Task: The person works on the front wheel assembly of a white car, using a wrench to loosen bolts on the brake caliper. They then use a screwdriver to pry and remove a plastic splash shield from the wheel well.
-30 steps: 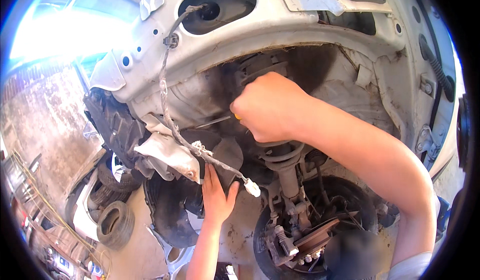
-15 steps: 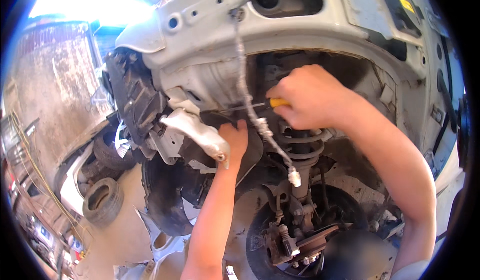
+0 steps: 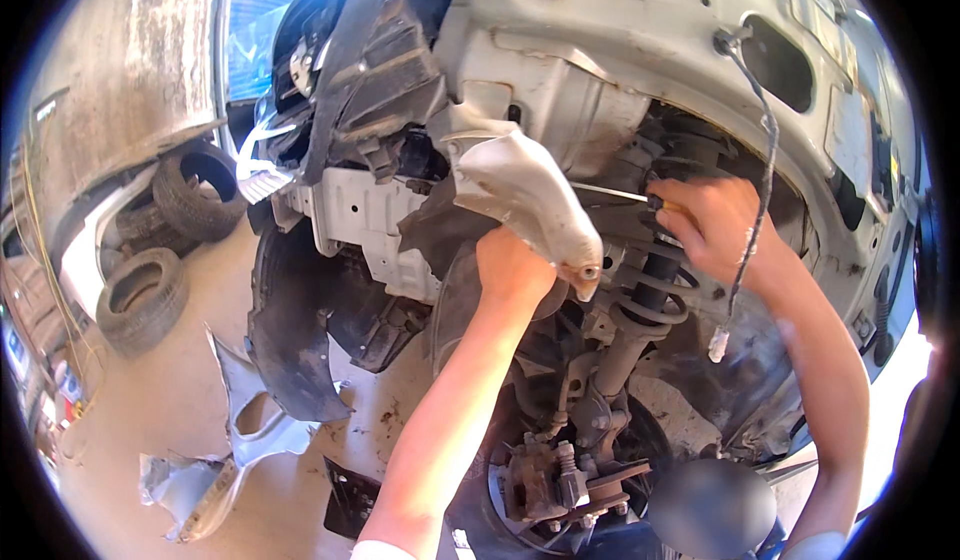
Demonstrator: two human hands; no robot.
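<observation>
The right grip [image 3: 712, 222] is wrapping its fingers around the handle of a yellow-handled tool [image 3: 612, 193]. The tool is lying across the wheel arch [image 3: 690, 125], above and slightly left of the coil spring [image 3: 660, 305], its slim shaft pointing left, nearly level, towards a bent pale metal flap [image 3: 525, 185]. This hold is presumably keeping the shaft aligned while leaving the knuckles room above the spring. The tip is not showing clear of the flap.

The left grip [image 3: 515, 265] is resting beneath the flap, beside the dark liner [image 3: 440, 225]; its fingertips are being hidden, so whether they are spread or pinching cannot be told. This placement is possibly steadying the parts opposite the tool.

The wiring harness [image 3: 768, 140] is hanging in front of the right wrist, its pale connector [image 3: 718, 345] dangling free, apparently because only the upper end is being supported at the body panel [image 3: 640, 40].
</observation>
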